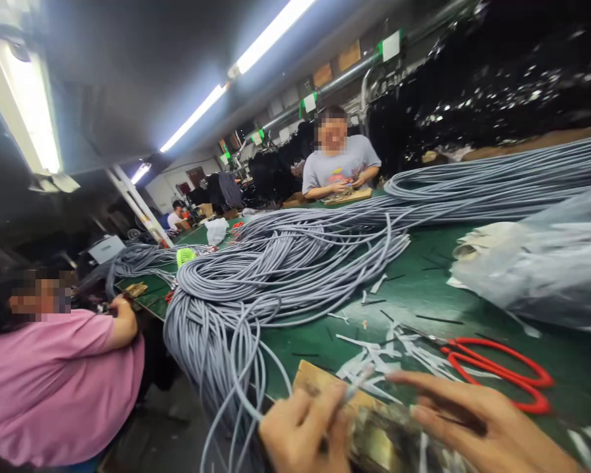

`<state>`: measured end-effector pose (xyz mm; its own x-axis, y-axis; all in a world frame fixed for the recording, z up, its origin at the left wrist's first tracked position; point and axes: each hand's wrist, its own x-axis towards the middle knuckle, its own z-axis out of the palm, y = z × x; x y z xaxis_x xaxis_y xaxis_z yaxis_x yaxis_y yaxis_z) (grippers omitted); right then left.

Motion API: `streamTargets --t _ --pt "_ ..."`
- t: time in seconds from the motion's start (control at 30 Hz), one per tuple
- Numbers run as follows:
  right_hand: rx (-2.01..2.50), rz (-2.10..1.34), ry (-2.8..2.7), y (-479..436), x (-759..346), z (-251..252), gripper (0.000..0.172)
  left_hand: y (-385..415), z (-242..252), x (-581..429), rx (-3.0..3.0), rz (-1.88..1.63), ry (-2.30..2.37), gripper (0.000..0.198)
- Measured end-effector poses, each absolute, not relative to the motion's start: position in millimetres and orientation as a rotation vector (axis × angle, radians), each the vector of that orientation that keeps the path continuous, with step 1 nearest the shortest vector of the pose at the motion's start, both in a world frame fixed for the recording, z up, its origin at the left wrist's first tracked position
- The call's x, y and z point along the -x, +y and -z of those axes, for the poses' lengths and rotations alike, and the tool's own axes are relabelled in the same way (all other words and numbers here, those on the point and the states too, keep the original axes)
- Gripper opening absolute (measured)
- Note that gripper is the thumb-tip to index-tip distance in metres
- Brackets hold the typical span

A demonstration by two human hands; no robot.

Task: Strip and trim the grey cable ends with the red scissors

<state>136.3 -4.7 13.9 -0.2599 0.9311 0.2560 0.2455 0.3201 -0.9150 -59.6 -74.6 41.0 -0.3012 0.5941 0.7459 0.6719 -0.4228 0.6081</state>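
Our left hand [308,427] seemingly pinches (blur intrudes) a slim grey cable end [358,383], near centre; our right hand [492,414] waits beside, fingers apart. Red-handled metal scissors [542,380] lie right, presumably for reach.

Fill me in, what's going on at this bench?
The left hand pinches what looks like a grey cable end near a wooden board. The right hand is beside it, fingers spread; blur hides any contact. Red-handled scissors and white scraps lie on the green table, with bundled grey cables beyond.
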Motion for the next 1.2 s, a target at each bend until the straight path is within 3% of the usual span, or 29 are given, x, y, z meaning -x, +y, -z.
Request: streamTargets --t 0.1,0.3,0.6,0.9,1.03,1.2 --pt "1.058 -1.085 -1.619 -3.6 -142.9 -34.0 0.043 -48.8 -10.6 34.2 2.153 1.623 -1.475 0.019" --pt "1.109 -1.121 -1.409 5.2 -148.1 -44.3 0.04 -36.2 -10.7 32.0 2.612 1.528 -1.56 0.027" --pt "1.078 -1.228 -1.286 10.5 -153.5 -26.7 0.041 -19.8 -24.8 10.4 2.775 1.532 -1.693 0.019" --pt "1.221 -1.068 -1.281 12.8 -147.4 -41.0 0.05 -5.7 -19.5 8.0 2.83 1.601 -1.718 0.019" --pt "1.256 -0.81 -1.262 15.2 -154.4 -37.0 0.057 -4.4 -18.3 7.0 2.771 1.701 -1.855 0.024" --pt "1.235 -0.528 -1.662 9.8 -151.5 -25.7 0.047 -4.5 -7.6 10.6 2.585 1.873 -1.868 0.031"
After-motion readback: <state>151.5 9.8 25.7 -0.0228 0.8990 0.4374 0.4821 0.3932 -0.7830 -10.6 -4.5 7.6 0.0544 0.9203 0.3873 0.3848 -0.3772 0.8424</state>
